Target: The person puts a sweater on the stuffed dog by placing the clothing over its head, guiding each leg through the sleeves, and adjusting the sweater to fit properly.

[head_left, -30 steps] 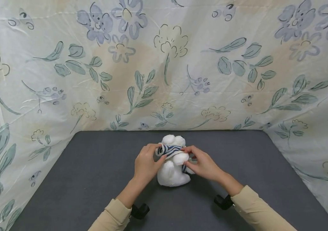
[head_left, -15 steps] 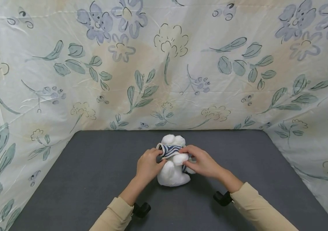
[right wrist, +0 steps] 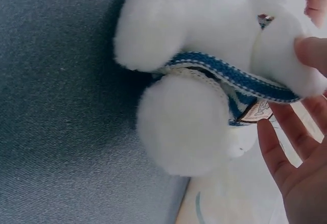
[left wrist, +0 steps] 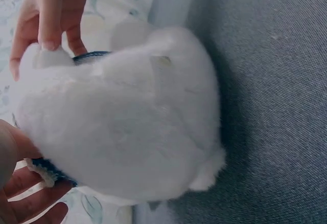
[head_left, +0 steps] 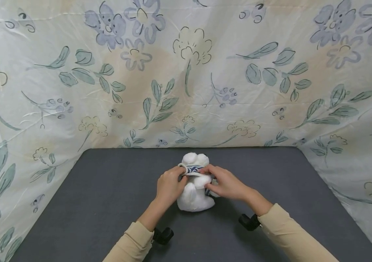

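Observation:
A white plush toy [head_left: 195,200] sits on the dark table with its back mostly toward the left wrist camera. Around its upper part runs a blue-and-white striped knitted garment [head_left: 193,170], whose blue band [right wrist: 245,83] and small label [right wrist: 258,110] show in the right wrist view. My left hand [head_left: 170,185] pinches the garment's left edge, near a pale-trimmed opening. On the other side my right hand [head_left: 230,183] grips a white limb [right wrist: 283,55] of the toy, thumb on the limb and fingers behind it near the band. The toy's front is hidden from the head view.
The grey table [head_left: 117,203] extends around the toy, and its back edge meets a floral curtain [head_left: 159,72] that also encloses both sides. A black wrist mount [head_left: 163,235] hangs under the left forearm and another black mount [head_left: 249,222] under the right.
My left fingers have shifted their hold slightly along the garment's left edge. The striped cloth now lies flatter and more level. My right hand has moved a little left, while the toy stays nearly in place.

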A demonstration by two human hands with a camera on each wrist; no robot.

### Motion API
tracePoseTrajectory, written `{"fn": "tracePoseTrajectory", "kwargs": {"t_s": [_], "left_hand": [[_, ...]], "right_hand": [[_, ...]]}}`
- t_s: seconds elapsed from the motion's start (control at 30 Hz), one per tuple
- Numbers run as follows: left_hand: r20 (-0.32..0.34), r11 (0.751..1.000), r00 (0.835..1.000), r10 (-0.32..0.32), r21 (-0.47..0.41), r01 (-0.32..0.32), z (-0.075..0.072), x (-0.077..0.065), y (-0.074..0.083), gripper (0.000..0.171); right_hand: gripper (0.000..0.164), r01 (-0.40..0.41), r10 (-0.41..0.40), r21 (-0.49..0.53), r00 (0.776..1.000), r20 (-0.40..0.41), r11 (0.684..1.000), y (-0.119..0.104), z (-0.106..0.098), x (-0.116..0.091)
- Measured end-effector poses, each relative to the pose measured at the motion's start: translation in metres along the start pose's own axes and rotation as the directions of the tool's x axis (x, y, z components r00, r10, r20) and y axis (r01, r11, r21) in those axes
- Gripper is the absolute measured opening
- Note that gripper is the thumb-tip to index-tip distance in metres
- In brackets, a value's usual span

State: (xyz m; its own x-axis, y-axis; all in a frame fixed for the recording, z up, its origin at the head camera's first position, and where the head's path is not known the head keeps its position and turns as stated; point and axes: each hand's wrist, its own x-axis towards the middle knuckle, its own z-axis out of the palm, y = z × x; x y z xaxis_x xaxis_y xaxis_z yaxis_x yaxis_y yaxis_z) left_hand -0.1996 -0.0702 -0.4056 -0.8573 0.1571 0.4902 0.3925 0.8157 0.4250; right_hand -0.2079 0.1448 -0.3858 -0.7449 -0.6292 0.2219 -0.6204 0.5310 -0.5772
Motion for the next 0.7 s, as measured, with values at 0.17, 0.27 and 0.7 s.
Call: {"fn": "tracePoseTrajectory", "kwargs": {"t_s": [0.17,0.27,0.7], "left_hand": [[0.006,1.0,1.0,0.018,-0.017,-0.018,-0.004,0.001,0.004,0.006],[0.012,1.0,1.0,0.014,-0.017,-0.014,-0.006,0.001,0.008,0.006],[-0.032,0.994,0.996,0.083,-0.062,-0.085,-0.005,-0.003,0.018,0.01]], "right_hand": [[0.056,0.006,-0.006,-0.015,1.0,0.012,1.0,-0.002,-0.001,0.004],[0.063,0.011,-0.01,-0.049,1.0,0.021,0.999,-0.004,-0.002,0.006],[0.05,0.065,-0.049,-0.133,0.992,0.119,0.989,-0.003,-0.005,0.012]]}}
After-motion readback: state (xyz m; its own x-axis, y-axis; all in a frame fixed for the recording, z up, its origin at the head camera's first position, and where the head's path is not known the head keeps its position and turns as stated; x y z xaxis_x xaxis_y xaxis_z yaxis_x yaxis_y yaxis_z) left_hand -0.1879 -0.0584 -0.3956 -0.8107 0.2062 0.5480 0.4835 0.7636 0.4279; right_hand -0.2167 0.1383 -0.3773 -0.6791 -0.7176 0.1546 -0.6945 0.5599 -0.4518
